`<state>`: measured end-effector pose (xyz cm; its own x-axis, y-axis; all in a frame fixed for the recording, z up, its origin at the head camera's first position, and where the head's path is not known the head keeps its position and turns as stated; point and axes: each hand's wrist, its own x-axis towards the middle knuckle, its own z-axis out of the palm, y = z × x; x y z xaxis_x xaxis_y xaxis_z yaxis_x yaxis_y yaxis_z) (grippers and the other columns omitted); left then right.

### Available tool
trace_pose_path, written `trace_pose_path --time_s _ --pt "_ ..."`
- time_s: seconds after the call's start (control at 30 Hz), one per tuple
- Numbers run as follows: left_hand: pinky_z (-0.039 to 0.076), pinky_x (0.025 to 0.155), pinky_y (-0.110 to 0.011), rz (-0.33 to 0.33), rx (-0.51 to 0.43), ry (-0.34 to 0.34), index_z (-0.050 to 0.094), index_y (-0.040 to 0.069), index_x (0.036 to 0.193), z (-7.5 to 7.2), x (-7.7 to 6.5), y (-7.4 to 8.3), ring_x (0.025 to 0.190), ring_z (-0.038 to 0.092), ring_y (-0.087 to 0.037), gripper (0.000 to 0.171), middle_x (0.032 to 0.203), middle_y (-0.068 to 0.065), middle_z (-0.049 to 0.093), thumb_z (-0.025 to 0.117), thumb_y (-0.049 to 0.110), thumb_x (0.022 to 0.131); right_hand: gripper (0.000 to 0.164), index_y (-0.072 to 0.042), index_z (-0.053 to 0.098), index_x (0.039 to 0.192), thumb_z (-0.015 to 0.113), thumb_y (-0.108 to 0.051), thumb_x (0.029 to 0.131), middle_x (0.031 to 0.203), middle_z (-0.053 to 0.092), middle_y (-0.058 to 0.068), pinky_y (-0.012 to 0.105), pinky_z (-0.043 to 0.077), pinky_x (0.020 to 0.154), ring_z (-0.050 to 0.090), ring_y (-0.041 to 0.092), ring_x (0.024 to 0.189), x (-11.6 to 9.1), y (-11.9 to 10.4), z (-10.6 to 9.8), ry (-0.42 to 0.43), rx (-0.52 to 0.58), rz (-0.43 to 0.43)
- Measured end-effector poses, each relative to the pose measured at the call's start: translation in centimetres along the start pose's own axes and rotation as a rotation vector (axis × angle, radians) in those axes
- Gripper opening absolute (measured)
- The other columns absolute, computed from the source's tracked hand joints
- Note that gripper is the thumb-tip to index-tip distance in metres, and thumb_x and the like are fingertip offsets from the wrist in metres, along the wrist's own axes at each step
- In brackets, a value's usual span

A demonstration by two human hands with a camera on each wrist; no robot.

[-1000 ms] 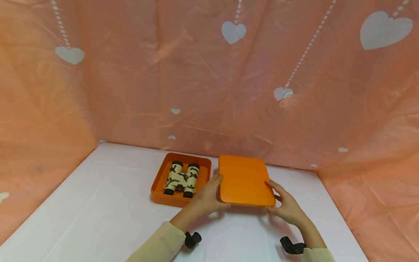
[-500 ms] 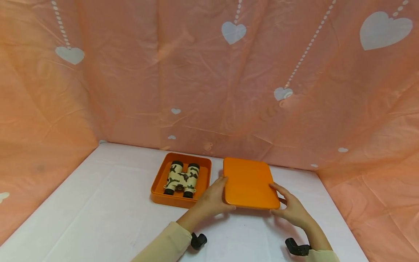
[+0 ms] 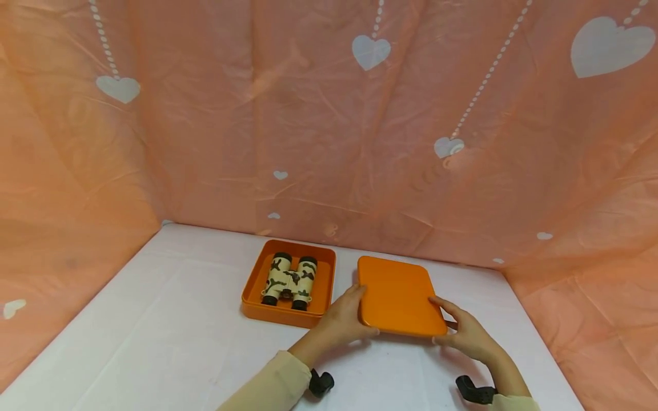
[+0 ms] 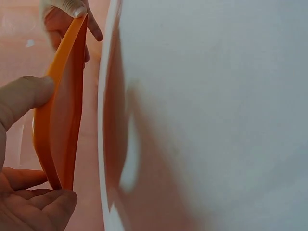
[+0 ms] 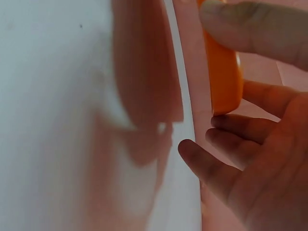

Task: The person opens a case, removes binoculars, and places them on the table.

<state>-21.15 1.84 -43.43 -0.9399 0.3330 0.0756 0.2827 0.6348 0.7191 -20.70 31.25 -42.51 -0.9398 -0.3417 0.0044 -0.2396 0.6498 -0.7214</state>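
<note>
Both hands hold an orange rectangular lid (image 3: 401, 295) just above the table, its flat top facing up. My left hand (image 3: 345, 317) grips its left side, the thumb at the near corner; in the left wrist view the fingers curl under the lid's edge. On the right side, my right hand (image 3: 469, 334) grips with thumb and fingertips, and its lower fingers stand apart from the lid in the right wrist view. Left of the lid, an orange box (image 3: 288, 319) rests on the table, uncovered. Inside lie camouflage-patterned binoculars (image 3: 290, 281) with black ends.
A white cloth covers the table (image 3: 169, 319). Pink-orange sheeting (image 3: 329, 114) with white hearts rises at the back and both sides. The box stands close to the back sheeting, beside my left hand.
Both hands have carried the lid to the right and nearer to me, and it sits farther from the box. The view has shifted slightly. The binoculars remain in the box.
</note>
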Motion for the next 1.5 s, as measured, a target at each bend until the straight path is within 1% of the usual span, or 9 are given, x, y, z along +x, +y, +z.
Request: trace_pose_path --time_s 0.23,0.37,0.5,0.63,0.73,0.9,1.17,1.3,1.5 --pt "0.034 0.114 -0.045 -0.051 -0.057 -0.037 0.037 0.001 0.146 0.5 -0.2 -0.2 0.137 0.041 -0.032 0.093 0.153 -0.016 0.036 0.085 0.029 0.071 0.084 -0.002 0.040 0.144 0.081 -0.011 0.071 0.149 0.032 0.032 0.053 0.049 0.095 0.043 0.056 0.126 -0.1 0.2 0.3 -0.039 0.001 0.022" --pt "0.035 0.113 -0.046 -0.061 -0.053 -0.039 0.039 -0.001 0.144 0.7 -0.4 -0.3 0.136 0.043 -0.033 0.091 0.152 -0.018 0.038 0.086 0.025 0.070 0.085 -0.001 0.041 0.143 0.082 -0.009 0.070 0.149 0.031 0.033 0.051 0.049 0.096 0.041 0.057 0.128 0.1 0.3 0.5 -0.052 0.009 0.045" --pt "0.035 0.113 -0.047 -0.076 -0.039 -0.047 0.040 -0.001 0.143 0.8 -0.3 -0.5 0.137 0.042 -0.034 0.090 0.151 -0.019 0.039 0.086 0.025 0.069 0.083 0.000 0.043 0.141 0.083 -0.008 0.069 0.148 0.035 0.032 0.052 0.048 0.097 0.039 0.054 0.130 0.2 0.3 0.8 -0.047 -0.014 0.056" --pt "0.034 0.114 -0.046 -0.107 -0.042 -0.064 0.041 0.000 0.143 0.9 -0.2 -0.7 0.137 0.041 -0.034 0.089 0.151 -0.019 0.039 0.086 0.025 0.069 0.080 0.001 0.045 0.140 0.082 -0.010 0.069 0.145 0.041 0.030 0.054 0.045 0.099 0.045 0.051 0.127 0.3 0.3 1.0 -0.055 -0.062 0.044" --pt "0.034 0.114 -0.047 -0.119 -0.056 -0.073 0.041 -0.001 0.142 1.1 -0.2 -0.8 0.137 0.041 -0.034 0.089 0.151 -0.020 0.039 0.086 0.024 0.069 0.080 0.001 0.046 0.139 0.082 -0.012 0.069 0.143 0.043 0.029 0.058 0.042 0.101 0.050 0.048 0.123 0.3 0.2 1.2 -0.057 -0.089 0.046" --pt "0.034 0.114 -0.048 -0.113 -0.057 -0.072 0.041 -0.002 0.142 1.2 -0.1 -0.9 0.136 0.041 -0.034 0.090 0.150 -0.020 0.039 0.087 0.021 0.067 0.081 -0.001 0.048 0.138 0.085 -0.013 0.067 0.141 0.046 0.028 0.063 0.038 0.103 0.051 0.048 0.121 0.2 -0.1 1.5 -0.038 -0.115 0.085" --pt "0.035 0.113 -0.047 -0.111 -0.033 -0.066 0.042 -0.001 0.141 1.4 -0.1 -1.0 0.134 0.044 -0.034 0.089 0.149 -0.019 0.040 0.087 0.018 0.067 0.084 0.000 0.049 0.137 0.087 -0.015 0.064 0.140 0.047 0.029 0.061 0.037 0.104 0.050 0.046 0.124 0.4 -0.2 2.1 -0.024 -0.137 0.114" --pt "0.037 0.112 -0.047 -0.090 -0.010 -0.067 0.042 0.000 0.140 1.4 -0.2 -1.0 0.131 0.045 -0.033 0.088 0.147 -0.019 0.042 0.087 0.018 0.066 0.084 -0.001 0.048 0.137 0.087 -0.014 0.063 0.140 0.048 0.028 0.059 0.037 0.105 0.049 0.045 0.125 0.3 -0.2 2.2 -0.016 -0.151 0.132" --pt "0.038 0.111 -0.045 -0.067 0.015 -0.060 0.044 -0.001 0.139 1.4 -0.2 -0.9 0.129 0.047 -0.032 0.087 0.145 -0.019 0.044 0.087 0.017 0.065 0.084 0.001 0.046 0.138 0.086 -0.011 0.065 0.142 0.045 0.029 0.059 0.036 0.107 0.045 0.047 0.129 0.3 -0.4 2.3 -0.041 -0.154 0.127"
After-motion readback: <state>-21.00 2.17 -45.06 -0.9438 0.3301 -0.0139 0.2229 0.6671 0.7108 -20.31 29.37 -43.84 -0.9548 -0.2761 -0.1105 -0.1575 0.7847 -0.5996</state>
